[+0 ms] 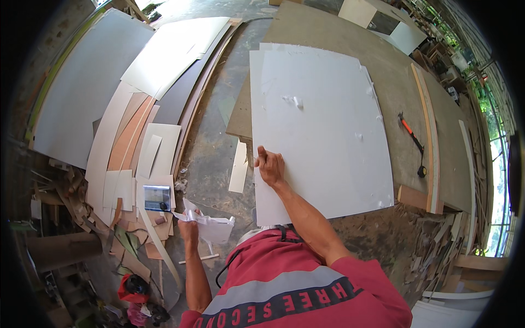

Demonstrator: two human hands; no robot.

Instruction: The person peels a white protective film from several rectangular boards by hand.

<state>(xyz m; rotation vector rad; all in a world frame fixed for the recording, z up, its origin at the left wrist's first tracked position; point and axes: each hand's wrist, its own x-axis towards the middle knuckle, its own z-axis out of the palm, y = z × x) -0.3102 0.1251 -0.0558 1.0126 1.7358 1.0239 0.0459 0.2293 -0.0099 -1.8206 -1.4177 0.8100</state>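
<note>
A large white sheet lies before me on a broad brown board. My right hand is at the sheet's left edge, its fingers bent and closed about that edge. Small white curled scraps rest on the sheet's surface, and bits of film lift along its right edge. Low on the left, my left hand is closed on a crumpled piece of thin white film, which hangs out toward my waist.
A hammer with an orange-and-black handle and a tape measure lie on the brown board, left of a long wooden strip. Stacked panels stand at the left, with a blue-white box near them. Wood offcuts litter the right floor.
</note>
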